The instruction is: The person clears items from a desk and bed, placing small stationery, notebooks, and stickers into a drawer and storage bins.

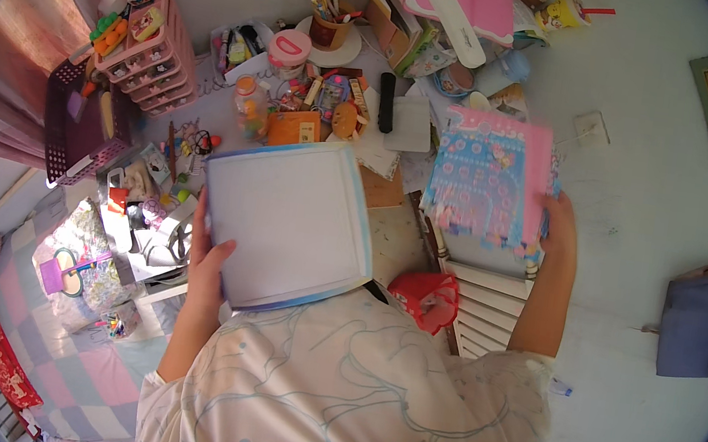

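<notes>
My left hand (pixel 209 262) grips the left side of a shallow white-lined cardboard box or lid (pixel 292 230) with blue edges, its thumb over the rim. The box is held in front of my chest, its plain white inside facing up. Out to the right, my right hand (pixel 560 225) holds a stack of pink and blue printed sheets (pixel 484 174) by its right edge. The stack is blurred, and some of its lower edges fan out unevenly. A gap separates the box from the sheets.
Behind the box, the cluttered desk bears a clear jar (pixel 249 110), an orange packet (pixel 294 128) and a black remote-like object (pixel 385 103). Pink drawers (pixel 154 60) and a purple basket (pixel 87 132) stand left. A red bag (pixel 428 298) hangs beside a white slatted chair (pixel 491 299).
</notes>
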